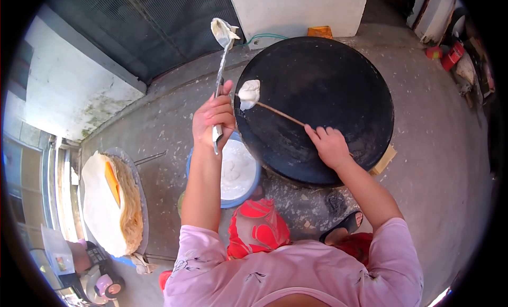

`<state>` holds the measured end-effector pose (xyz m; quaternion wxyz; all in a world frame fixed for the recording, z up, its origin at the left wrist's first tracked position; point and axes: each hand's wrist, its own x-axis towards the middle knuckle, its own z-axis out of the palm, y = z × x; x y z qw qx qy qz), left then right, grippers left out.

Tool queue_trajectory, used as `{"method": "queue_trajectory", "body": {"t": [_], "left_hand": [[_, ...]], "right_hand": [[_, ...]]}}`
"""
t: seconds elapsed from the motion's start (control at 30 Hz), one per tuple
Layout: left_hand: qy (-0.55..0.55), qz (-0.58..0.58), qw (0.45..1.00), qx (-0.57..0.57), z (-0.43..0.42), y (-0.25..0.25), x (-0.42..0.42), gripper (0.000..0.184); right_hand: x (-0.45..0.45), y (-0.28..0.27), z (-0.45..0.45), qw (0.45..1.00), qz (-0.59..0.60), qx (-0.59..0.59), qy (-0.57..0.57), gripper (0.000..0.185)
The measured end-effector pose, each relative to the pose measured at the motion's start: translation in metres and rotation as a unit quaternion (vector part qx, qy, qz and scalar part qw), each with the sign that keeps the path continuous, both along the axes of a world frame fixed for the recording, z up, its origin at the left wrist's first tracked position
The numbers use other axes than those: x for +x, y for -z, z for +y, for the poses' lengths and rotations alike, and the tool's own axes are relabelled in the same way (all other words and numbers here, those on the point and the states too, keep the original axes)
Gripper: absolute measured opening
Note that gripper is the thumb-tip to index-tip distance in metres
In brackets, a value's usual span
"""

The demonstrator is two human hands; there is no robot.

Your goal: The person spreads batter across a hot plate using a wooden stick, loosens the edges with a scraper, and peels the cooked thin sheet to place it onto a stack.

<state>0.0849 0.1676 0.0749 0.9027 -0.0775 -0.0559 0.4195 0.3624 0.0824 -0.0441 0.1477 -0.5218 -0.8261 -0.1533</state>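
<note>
My left hand [214, 116] is wrapped around the handle of a metal ladle [220, 69], held upright left of the griddle. Pale batter clings to the bowl of the ladle at its top. A thin wooden stick [283, 114] is gripped in my right hand [330, 145], over the lower right part of a large round black griddle [317, 79]. The stick's far end meets a lump of white batter [249, 93] at the griddle's left edge; that end is hidden. Below my left hand stands a blue basin [256, 182] of white batter [235, 169], partly covered by my forearm.
A tall stack of thin flatbreads [103, 206] with an orange strip [112, 182] on it lies on a round board at left. A fan-like appliance [100, 280] stands below. A white wall panel [301, 11] rises behind the griddle, and red items [452, 56] lie at far right.
</note>
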Motion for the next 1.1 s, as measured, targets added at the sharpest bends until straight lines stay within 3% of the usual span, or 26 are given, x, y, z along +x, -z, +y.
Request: {"method": "queue_trajectory", "body": {"t": [0.07,0.1,0.17,0.2,0.27,0.33,0.4,0.47,0.6,0.7,0.73,0.8,0.83,0.87,0.93,1.0,1.07,1.1], "left_hand": [[0.001,-0.025,1.0,0.001,-0.005,-0.002,0.0,0.036],[-0.003,-0.033,0.999,-0.004,-0.011,-0.001,-0.002,0.036],[0.005,-0.04,0.999,0.005,-0.021,0.005,-0.008,0.036],[0.006,-0.041,0.999,0.007,-0.028,0.01,-0.013,0.036],[-0.012,-0.002,1.0,-0.016,-0.043,0.02,-0.022,0.037],[-0.02,0.013,0.999,-0.042,-0.058,0.031,-0.03,0.037],[-0.028,0.029,0.997,-0.068,-0.076,0.046,-0.042,0.037],[-0.054,0.054,0.992,-0.103,-0.096,0.064,-0.059,0.037],[-0.08,0.088,0.976,-0.185,-0.138,0.101,-0.086,0.037],[-0.091,0.077,0.955,-0.271,-0.161,0.129,-0.095,0.037],[-0.094,0.062,0.946,-0.305,-0.166,0.139,-0.099,0.037],[-0.088,0.057,0.946,-0.307,-0.17,0.153,-0.103,0.037],[-0.095,0.045,0.941,-0.321,-0.172,0.158,-0.104,0.037],[-0.102,0.031,0.937,-0.334,-0.173,0.161,-0.104,0.037],[-0.108,0.025,0.933,-0.343,-0.172,0.163,-0.104,0.036],[-0.114,0.045,0.93,-0.345,-0.172,0.162,-0.102,0.036],[-0.108,0.047,0.928,-0.354,-0.172,0.162,-0.102,0.036],[-0.102,0.05,0.926,-0.361,-0.17,0.161,-0.103,0.036]], "right_hand": [[-0.011,-0.011,0.014,0.999,0.022,-0.018,0.027,0.042],[-0.019,-0.013,0.017,0.979,0.17,-0.085,0.071,0.04],[-0.022,-0.001,0.018,0.866,0.447,-0.204,0.09,0.036],[-0.026,0.015,0.013,0.903,0.406,-0.135,0.028,0.038],[-0.033,0.0,0.003,0.956,0.237,-0.17,0.036,0.041],[-0.028,-0.001,0.022,0.991,0.092,-0.081,0.049,0.047],[-0.021,-0.007,0.041,0.989,0.096,-0.073,0.088,0.042],[-0.027,-0.007,0.034,0.931,0.315,-0.144,0.114,0.036],[-0.028,0.007,0.011,0.947,0.263,-0.173,0.059,0.036],[-0.013,0.006,0.049,0.985,0.092,-0.061,0.135,0.036],[-0.016,0.007,0.048,0.984,0.092,-0.062,0.138,0.036],[-0.028,0.007,0.046,0.916,0.33,-0.161,0.164,0.038],[-0.034,0.008,0.035,0.918,0.351,-0.143,0.12,0.039],[-0.038,0.004,0.023,0.926,0.315,-0.183,0.097,0.042],[-0.03,0.012,0.029,0.974,0.177,-0.109,0.086,0.045],[-0.01,0.018,0.062,0.981,0.113,-0.048,0.152,0.048],[-0.009,0.02,0.07,0.976,0.122,-0.042,0.175,0.044],[-0.017,0.025,0.066,0.958,0.222,-0.062,0.167,0.043]]}}
